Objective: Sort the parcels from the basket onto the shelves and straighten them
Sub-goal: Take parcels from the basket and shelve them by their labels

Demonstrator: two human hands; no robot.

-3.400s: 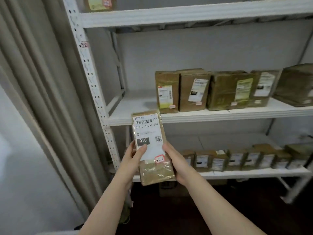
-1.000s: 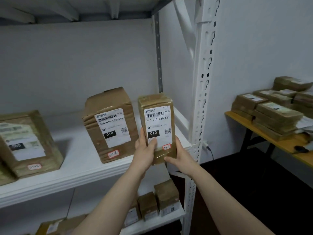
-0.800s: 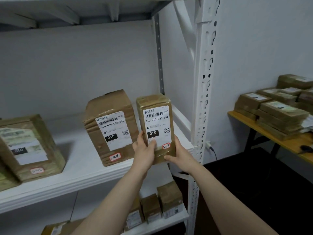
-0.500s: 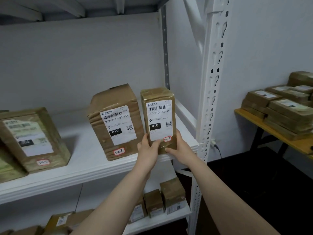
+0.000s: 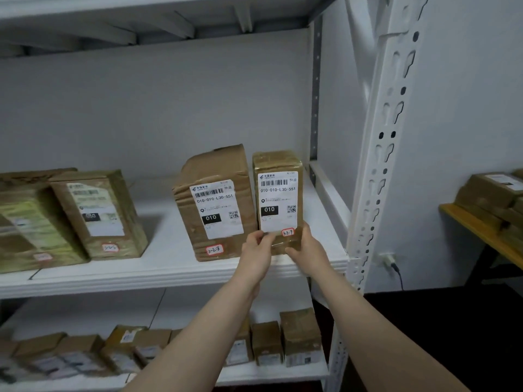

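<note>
A white metal shelf (image 5: 169, 267) fills the view, brown parcels standing along it and smaller ones on the level below. At its right end a tall narrow parcel (image 5: 278, 193) stands upright, long axis vertical, label facing out, just beside a wider box (image 5: 215, 202). The left hand (image 5: 256, 250) and right hand (image 5: 307, 248) grip its bottom corners from the front, equally near.

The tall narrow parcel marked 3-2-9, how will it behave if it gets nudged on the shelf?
Probably tippy: the parcel marked 3-2-9 is upright on its small end near the shelf edge. Likely stiff, since its corners look square. Its glossy tape may feel slippery in the left hand and right hand.
</note>
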